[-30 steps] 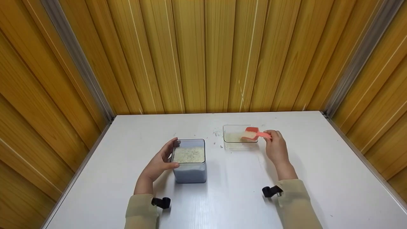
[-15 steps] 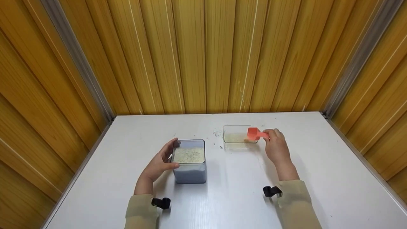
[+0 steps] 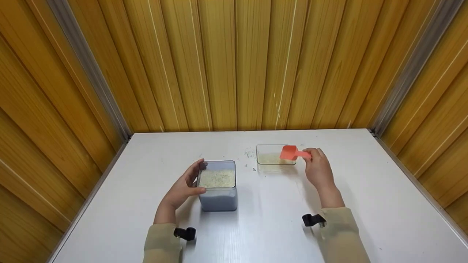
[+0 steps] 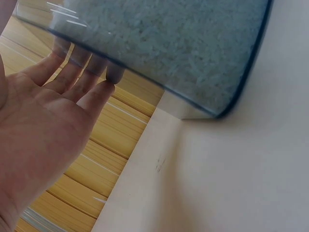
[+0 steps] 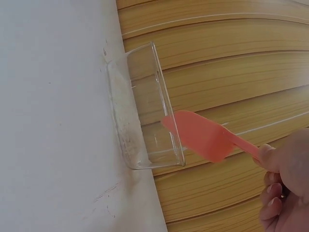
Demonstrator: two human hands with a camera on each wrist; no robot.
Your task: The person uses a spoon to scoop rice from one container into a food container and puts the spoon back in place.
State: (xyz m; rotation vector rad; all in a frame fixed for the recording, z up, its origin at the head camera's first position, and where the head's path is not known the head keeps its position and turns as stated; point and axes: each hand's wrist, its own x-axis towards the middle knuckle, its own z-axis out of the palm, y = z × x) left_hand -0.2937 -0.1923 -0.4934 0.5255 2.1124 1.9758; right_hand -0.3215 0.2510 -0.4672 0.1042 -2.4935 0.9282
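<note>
My left hand [image 3: 182,188] holds a tall bluish see-through square canister [image 3: 218,199] by its left side, thumb at the near rim and fingers along the far left side. White rice [image 3: 217,178] with dark specks fills much of it. In the left wrist view the fingers [image 4: 89,82] lie against the canister's wall. My right hand [image 3: 318,170] pinches the handle of a coral-red scoop [image 3: 289,152]. The scoop is turned over above the right end of a low clear rectangular container [image 5: 157,92], its underside showing. A shallow layer of rice [image 3: 270,158] covers that container's bottom.
Dark specks and grains [image 3: 249,153] are scattered on the white table [image 3: 270,219] between the two containers. Yellow wood-look panels [image 3: 234,65] rise behind the table and at both sides.
The scoop, loaded with rice a second ago, has rolled over above the clear container, and its rice has gone into it. The left hand and the canister have stayed put.
</note>
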